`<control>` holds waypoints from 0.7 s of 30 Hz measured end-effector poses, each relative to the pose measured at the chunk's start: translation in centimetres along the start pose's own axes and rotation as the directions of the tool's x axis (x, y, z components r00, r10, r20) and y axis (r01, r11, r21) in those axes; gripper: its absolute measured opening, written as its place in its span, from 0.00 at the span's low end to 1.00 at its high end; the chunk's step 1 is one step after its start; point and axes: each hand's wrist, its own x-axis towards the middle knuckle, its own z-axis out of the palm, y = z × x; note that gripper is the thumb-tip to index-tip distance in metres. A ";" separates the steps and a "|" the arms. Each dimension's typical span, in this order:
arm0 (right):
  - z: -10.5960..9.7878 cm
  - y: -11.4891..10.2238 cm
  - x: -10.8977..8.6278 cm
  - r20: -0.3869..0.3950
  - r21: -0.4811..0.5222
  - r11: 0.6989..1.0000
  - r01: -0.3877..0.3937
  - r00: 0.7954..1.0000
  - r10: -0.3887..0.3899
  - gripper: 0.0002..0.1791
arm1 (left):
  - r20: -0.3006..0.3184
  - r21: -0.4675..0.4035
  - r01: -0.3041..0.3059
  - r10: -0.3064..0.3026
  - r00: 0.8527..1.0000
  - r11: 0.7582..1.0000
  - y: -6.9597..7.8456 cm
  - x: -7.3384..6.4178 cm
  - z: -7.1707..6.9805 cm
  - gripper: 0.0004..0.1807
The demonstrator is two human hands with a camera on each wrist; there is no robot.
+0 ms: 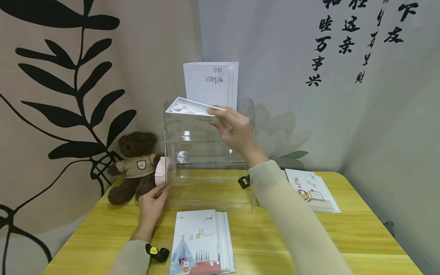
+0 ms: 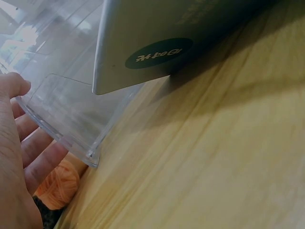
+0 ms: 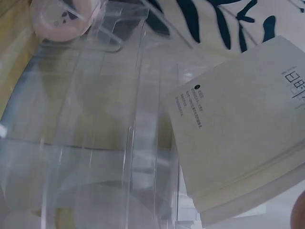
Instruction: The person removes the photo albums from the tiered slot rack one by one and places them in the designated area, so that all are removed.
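Observation:
My right hand (image 1: pixel 237 131) holds a shallow white box (image 1: pixel 192 107) by its right end, above the clear plastic rack (image 1: pixel 209 206). White looped items, perhaps a cable, lie inside it. Beside the rack's lower left edge, my left hand (image 1: pixel 152 206) grips the clear plastic between thumb and fingers (image 2: pixel 45 157). White notebooks (image 1: pixel 209 89) with dark lettering stand upright at the rack's top rear; the right wrist view shows them close (image 3: pixel 238 124). Only a sliver of my right hand (image 3: pixel 299 212) appears there.
A brown teddy bear (image 1: pixel 135 164) and a pale pink round object (image 1: pixel 160 170) stand left of the rack. Illustrated notebooks lie in front (image 1: pixel 199 244) and at the right (image 1: pixel 311 191). An orange yarn ball (image 2: pixel 59 186) shows behind my left fingers.

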 end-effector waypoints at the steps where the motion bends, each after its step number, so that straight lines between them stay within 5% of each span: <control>1: -0.2 -0.5 -0.5 -0.024 -0.001 1.000 0.004 1.000 -0.004 0.19 | 0.000 0.003 0.004 -0.004 1.000 1.000 -0.1 0.0 0.0 0.12; 7: -1.9 -4.7 -4.5 -0.206 0.125 0.992 -0.034 0.977 0.060 0.19 | -0.001 0.024 0.049 -0.049 0.999 0.999 -0.2 -0.5 0.2 0.14; 13: -3.3 -7.2 -6.5 -0.263 0.266 0.962 -0.059 0.956 0.131 0.16 | -0.005 0.001 0.035 -0.035 0.999 0.999 -0.1 -0.6 0.4 0.14; 21: -4.0 -7.9 -6.7 -0.318 0.165 0.983 -0.086 0.938 0.136 0.15 | 0.003 -0.031 0.027 -0.026 1.000 0.999 0.3 -0.1 0.1 0.15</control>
